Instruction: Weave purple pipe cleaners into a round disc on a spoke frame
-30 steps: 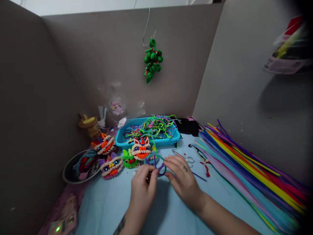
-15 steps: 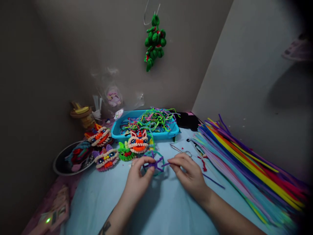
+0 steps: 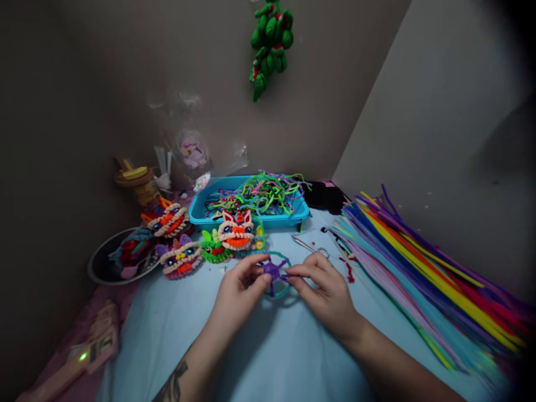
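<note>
A small wheel of pipe cleaners, with a teal ring and purple spokes meeting at a purple centre, is held just above the blue tabletop. My left hand pinches its left side between thumb and fingers. On the right, my right hand has thumb and fingertips closed on a purple pipe cleaner close to the wheel's centre. The fingers partly cover the left and right of the ring. Behind the hands lie scissors and a short red pipe cleaner piece.
Colourful pipe cleaners lie in a bundle at right. A blue tray of tangled strands stands at the back, with lion-head crafts before it. A dark bowl is at left, near a pink device with a green light.
The purple strand that lay beyond my right hand no longer shows there. My right fingers have come closer to the wheel's centre. The whole view has shifted slightly downward.
</note>
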Demonstrator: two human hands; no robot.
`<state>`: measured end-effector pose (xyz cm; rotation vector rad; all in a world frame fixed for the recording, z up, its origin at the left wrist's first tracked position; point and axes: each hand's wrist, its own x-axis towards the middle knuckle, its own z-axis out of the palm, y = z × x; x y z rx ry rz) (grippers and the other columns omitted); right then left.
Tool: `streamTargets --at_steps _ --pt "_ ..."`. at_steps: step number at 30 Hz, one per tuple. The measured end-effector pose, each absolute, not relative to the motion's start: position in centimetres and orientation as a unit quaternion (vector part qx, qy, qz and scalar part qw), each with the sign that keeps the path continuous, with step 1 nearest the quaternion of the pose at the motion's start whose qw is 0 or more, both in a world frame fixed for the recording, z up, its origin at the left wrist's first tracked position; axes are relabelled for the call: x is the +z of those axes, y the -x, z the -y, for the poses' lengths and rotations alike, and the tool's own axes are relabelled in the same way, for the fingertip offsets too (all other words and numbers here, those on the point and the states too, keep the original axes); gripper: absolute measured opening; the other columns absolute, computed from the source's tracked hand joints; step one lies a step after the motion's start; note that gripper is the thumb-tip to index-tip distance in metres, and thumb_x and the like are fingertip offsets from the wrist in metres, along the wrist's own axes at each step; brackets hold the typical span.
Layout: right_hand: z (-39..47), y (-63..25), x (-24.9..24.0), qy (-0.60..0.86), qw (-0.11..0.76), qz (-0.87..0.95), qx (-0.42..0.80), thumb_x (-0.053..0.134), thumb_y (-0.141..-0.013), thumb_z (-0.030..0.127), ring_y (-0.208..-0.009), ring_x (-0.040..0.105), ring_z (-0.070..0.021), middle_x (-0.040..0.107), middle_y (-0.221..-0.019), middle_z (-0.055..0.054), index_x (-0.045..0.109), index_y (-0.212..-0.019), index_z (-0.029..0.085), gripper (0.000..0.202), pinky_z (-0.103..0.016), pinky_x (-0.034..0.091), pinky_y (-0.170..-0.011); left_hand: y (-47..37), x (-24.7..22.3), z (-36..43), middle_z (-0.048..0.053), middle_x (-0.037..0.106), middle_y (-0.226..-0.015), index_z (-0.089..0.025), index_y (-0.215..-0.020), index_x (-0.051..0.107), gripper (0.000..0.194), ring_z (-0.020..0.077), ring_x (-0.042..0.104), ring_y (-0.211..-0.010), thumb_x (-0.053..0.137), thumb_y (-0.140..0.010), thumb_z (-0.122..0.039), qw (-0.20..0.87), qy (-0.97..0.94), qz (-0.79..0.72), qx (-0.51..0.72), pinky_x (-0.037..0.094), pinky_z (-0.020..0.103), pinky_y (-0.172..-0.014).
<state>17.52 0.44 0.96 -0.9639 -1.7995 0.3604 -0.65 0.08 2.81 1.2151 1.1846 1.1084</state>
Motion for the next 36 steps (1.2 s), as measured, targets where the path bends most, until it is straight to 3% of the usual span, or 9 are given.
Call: streamTargets --at_steps 19,36 --pt "-0.18 -16.89 1.19 0.37 0.502 0.773 0.118 0.059 -0.083 0.013 -0.067 0.054 -0.0138 0.051 -0.072 0.0 0.065 -0.088 0.022 0.012 -0.026 0.046 -0.059 0.09 2.44 0.31 0.001 0.061 -0.071 -0.016 -0.1 0.062 0.031 0.0148 0.058 -0.068 0.064 -0.07 -0.023 0.502 -0.525 -0.509 0.462 0.047 0.025 -0.064" --pt "-0.18 -16.78 0.45 0.359 0.463 0.808 0.062 0.059 -0.082 0.013 -0.074 0.054 -0.0161 0.055 -0.078 -0.003 0.062 -0.096 0.022 0.017 -0.03 0.047 -0.066 0.17 2.62 0.39 0.0 0.059 -0.072 -0.014 -0.103 0.058 0.032 0.0135 0.058 -0.068 0.062 -0.072 -0.02 0.492 -0.538 -0.512 0.454 0.047 0.026 -0.066"
